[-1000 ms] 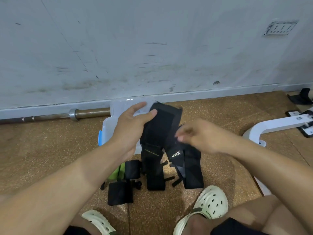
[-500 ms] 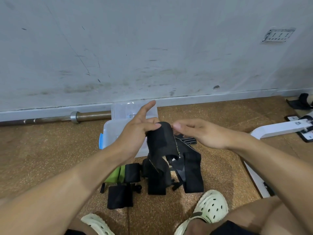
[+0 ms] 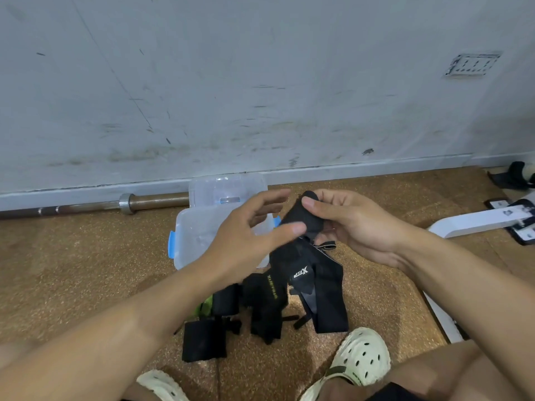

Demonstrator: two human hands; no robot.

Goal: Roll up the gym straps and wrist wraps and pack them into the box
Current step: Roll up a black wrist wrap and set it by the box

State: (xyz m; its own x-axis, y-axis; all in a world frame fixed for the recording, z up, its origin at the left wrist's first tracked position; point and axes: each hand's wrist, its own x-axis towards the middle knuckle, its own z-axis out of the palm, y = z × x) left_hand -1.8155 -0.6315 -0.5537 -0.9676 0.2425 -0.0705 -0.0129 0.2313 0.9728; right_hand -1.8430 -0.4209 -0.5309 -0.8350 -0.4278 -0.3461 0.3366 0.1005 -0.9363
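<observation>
Barbell: a rusty brown steel barbell [image 3: 86, 206] lies along the wall at far left, well apart from the work.
Box: the clear plastic storage box with blue latches [image 3: 197, 238] sits open on the cork floor [image 3: 72, 270], beyond the hands; its clear lid [image 3: 225, 188] leans behind it.
Left hand: the left hand [image 3: 246, 241] is half-open, thumb tip touching the side of the roll, fingers spread and not closed on anything.
Strap: the black woven wrist wrap [image 3: 301, 224] is partly rolled at its top end; its tail hangs down to the pile.
Right hand: the right hand [image 3: 347, 224] has its grip pinched on the rolled end, thumb over the top.
Pile: loose black straps and pads [image 3: 260, 311] lie on the floor below, between the pale green clogs [image 3: 359, 360].
Risk: with only one hand clamped, the coil could spring loose, or the hanging tail could twist and roll crooked, making a bulky roll.
</observation>
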